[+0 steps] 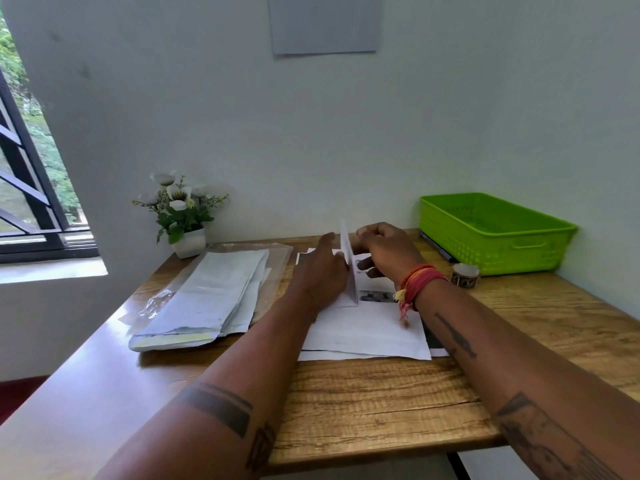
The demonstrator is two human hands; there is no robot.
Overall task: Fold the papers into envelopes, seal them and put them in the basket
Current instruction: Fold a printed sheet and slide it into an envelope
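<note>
A stack of white printed papers (pixel 367 332) lies in the middle of the wooden table (pixel 381 403). The top sheet (pixel 349 265) stands up on edge, half lifted between my two hands. My left hand (pixel 320 271) presses flat against its left side with straight fingers. My right hand (pixel 386 252) pinches the raised sheet from the right, fingers curled round its top edge. A pile of white envelopes (pixel 207 299) lies on clear plastic at the left. The green plastic basket (pixel 491 233) stands at the back right; I see nothing in it.
A roll of patterned tape (pixel 465 275) sits in front of the basket, with a pen (pixel 438 247) beside the basket's left wall. A small pot of white flowers (pixel 180 216) stands at the back left by the window. The wall is close behind the table.
</note>
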